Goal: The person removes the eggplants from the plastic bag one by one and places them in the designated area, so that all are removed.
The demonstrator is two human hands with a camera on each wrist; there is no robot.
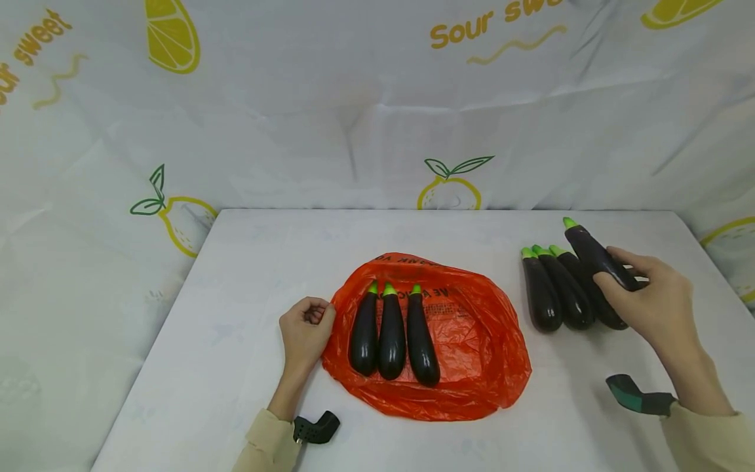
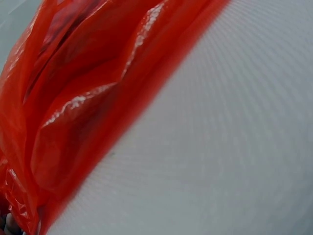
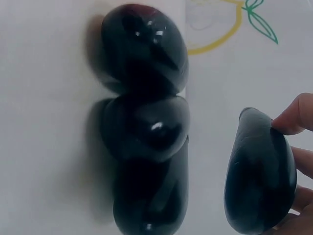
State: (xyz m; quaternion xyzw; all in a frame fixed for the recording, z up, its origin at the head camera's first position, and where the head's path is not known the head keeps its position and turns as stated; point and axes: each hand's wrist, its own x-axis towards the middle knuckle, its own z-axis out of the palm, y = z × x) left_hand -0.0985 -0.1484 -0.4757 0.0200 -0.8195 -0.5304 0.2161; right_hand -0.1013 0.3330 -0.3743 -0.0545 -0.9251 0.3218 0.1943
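Note:
My right hand (image 1: 663,298) grips a dark eggplant (image 1: 592,254) with a bright green stem end, between thumb and fingers. It is held above a row of three more eggplants (image 1: 541,295) on the table's right side. The right wrist view shows this held eggplant (image 3: 259,176) apart from the row (image 3: 146,127). Three eggplants (image 1: 392,334) lie side by side on an opened red plastic bag (image 1: 507,367), left of its middle. With curled fingers, my left hand (image 1: 308,331) pinches the bag's left rim; its fingertips are mostly hidden in the left wrist view.
A white table (image 1: 236,275) carries everything. Behind it hangs a white cloth (image 1: 295,131) printed with lemons and lettering. Dark wrist devices (image 1: 318,427) are strapped at both sleeves. The bag's right half has bare red plastic beside the eggplants.

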